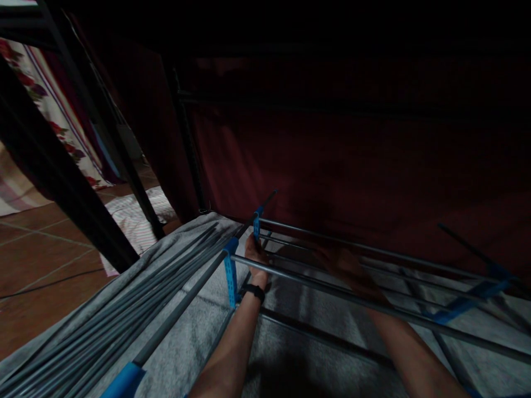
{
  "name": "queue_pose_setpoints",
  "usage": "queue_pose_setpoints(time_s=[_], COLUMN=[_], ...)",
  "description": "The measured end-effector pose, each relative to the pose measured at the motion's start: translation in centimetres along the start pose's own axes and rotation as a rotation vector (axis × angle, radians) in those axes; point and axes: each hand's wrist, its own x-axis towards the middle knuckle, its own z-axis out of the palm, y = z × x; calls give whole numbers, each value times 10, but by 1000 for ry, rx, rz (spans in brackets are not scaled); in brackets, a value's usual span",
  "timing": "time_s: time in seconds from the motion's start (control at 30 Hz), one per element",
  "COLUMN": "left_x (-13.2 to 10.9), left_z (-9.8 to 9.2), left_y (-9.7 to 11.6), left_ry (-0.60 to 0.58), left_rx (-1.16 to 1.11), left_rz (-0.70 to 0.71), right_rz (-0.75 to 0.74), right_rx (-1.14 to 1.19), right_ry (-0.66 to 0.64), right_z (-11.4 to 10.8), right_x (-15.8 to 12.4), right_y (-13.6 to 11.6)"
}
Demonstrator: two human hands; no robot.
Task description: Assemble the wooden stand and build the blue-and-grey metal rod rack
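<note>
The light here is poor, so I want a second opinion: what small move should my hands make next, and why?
Probably steady the far blue connector with the left hand before shifting anything: that hand sits right at it, and the right hand is blurred among the grey tubes.

Very dim and shadowy, daylight only at left, edges stretched.
</note>
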Motion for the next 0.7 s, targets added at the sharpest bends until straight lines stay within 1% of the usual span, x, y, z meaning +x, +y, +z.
queue_pose_setpoints(time_s=[0.13,0.23,0.3,0.4,0.43,0.5,0.57,0.6,0.63,0.7], left_x=[-1,-1,-1,-7,-11,-24,-42,-52,-61,-80], left_z=[-3,-6,-8,-13,-14,-17,-20,-21,-22,-22], left_y=[7,9,10,12,14,20,28,33,38,49], left_ry=[-9,-22,-39,-59,-48,38,120,131,113,16], left_rx=[-3,-26,-53,-103,-120,-130,-116,-106,-95,-66], left_rz=[6,19,31,87,121,184,239,288,354,511], right_rz=[-2,-34,-81,-148,-147,-142,-155,-152,-140,-78], right_rx=[52,72,39,-48,-67,-90,-116,-134,-154,-173], right_ry=[14,9,8,74,97,117,143,163,190,262], right_z=[-5,-7,-8,-6,-4,-2,0,0,1,5], right_x=[2,0,-2,-6,-8,-10,-14,-18,-24,-40], right_y=[0,-1,-3,-8,-9,-10,-8,-7,-6,-4])
